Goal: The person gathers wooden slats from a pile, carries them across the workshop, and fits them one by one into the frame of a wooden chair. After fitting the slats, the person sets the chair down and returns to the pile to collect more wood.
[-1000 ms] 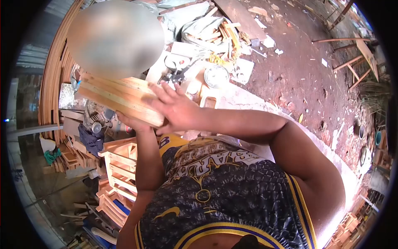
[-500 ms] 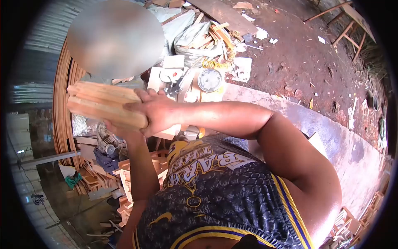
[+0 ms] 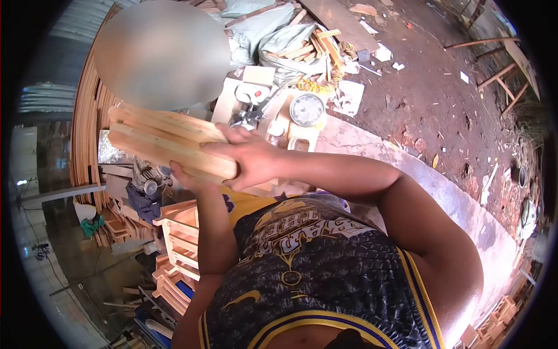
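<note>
A bundle of pale wooden pieces [image 3: 165, 139] is held in front of my chest, its far end toward the upper left. My right hand [image 3: 250, 157] is wrapped round the near end, with its fingers over the top. Under the bundle, my left hand [image 3: 195, 181] supports it from the near side, partly hidden by the wood.
An open round can [image 3: 307, 110] stands among tools beyond my right hand. Sacks with wood strips [image 3: 302, 52] lie at the top. Slatted wooden frames [image 3: 180, 241] are at lower left, near a fan [image 3: 150, 186]. A blurred patch hides the upper left.
Both hands and the bundle have shifted slightly right in view. The surroundings have also shifted as the camera turned. My grip on the wood looks much the same.
</note>
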Demonstrator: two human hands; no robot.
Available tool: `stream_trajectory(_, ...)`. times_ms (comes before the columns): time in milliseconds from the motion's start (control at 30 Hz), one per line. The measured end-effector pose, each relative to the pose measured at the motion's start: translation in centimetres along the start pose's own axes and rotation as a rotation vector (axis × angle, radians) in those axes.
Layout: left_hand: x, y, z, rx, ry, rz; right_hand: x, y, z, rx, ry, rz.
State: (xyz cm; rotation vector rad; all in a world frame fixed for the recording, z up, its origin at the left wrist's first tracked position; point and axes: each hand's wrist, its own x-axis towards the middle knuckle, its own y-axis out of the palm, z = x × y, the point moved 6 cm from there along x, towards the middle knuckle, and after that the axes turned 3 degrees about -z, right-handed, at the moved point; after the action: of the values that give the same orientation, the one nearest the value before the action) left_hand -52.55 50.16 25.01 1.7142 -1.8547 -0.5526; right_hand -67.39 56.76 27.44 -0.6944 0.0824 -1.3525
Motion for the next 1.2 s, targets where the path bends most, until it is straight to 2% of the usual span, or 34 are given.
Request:
stream_trajectory(100,1.0,-0.4,0.9,-0.034,-0.051,0.064,-0.2,-0.7,-0.5,-0.009,0.007,0.013)
stream_trajectory(233,2.6,-0.3,1.8,0.030,-0.039,0.024,0.1,-0.9,-1.5,-0.044,0.012,-0.043)
stream_trajectory(300,3.0,-1.2,2.2,-0.012,-0.128,0.098,-0.1,-0.6,-1.8,-0.077,-0.003,-0.070)
stream_trajectory(367,3.1,0.1,1.9,0.002,-0.031,0.173,-0.4,-1.0,-2.9,-0.052,-0.022,-0.033)
stream_trajectory(433,3.7,-1.8,1.9,-0.004,-0.018,0.117,-2.0,-2.7,-4.6,0.011,0.029,0.025)
stream_trajectory(533,3.9,-3.8,1.3,0.138,0.013,-0.086,-6.2,-9.2,-11.0,-0.160,0.205,0.080)
stream_trajectory(567,4.3,-3.7,1.2,0.134,0.026,-0.095,-7.9,-12.5,-13.9,-0.215,0.277,0.078)
stream_trajectory(633,4.4,-3.2,1.5,0.144,0.097,-0.180,-12.0,-19.8,-19.7,-0.350,0.524,0.021)
stream_trajectory(767,5.8,3.8,5.0,0.096,0.102,-0.259,-18.0,-32.3,-27.9,-0.442,0.568,-0.001)
stream_trajectory(800,5.9,5.2,5.4,0.175,0.169,-0.317,-18.9,-34.5,-29.6,-0.374,0.582,0.004)
stream_trajectory(833,6.1,6.5,5.7,0.254,0.244,-0.369,-18.5,-36.8,-30.6,-0.309,0.587,0.004)
stream_trajectory(900,6.9,8.5,6.5,0.224,0.288,-0.412,-16.7,-39.9,-32.7,-0.257,0.616,0.019)
stream_trajectory(967,7.3,10.3,6.3,0.190,0.412,-0.420,-12.9,-41.8,-35.5,-0.214,0.605,0.038)
stream_trajectory(1100,7.6,10.8,5.3,0.224,0.511,-0.551,-4.6,-43.0,-40.3,-0.172,0.483,0.082)
stream_trajectory(1167,7.9,10.4,5.3,0.144,0.503,-0.529,-2.0,-44.2,-41.9,-0.125,0.491,0.122)
stream_trajectory(1200,8.2,9.9,5.5,0.117,0.493,-0.487,-1.4,-45.1,-42.2,-0.091,0.589,0.132)
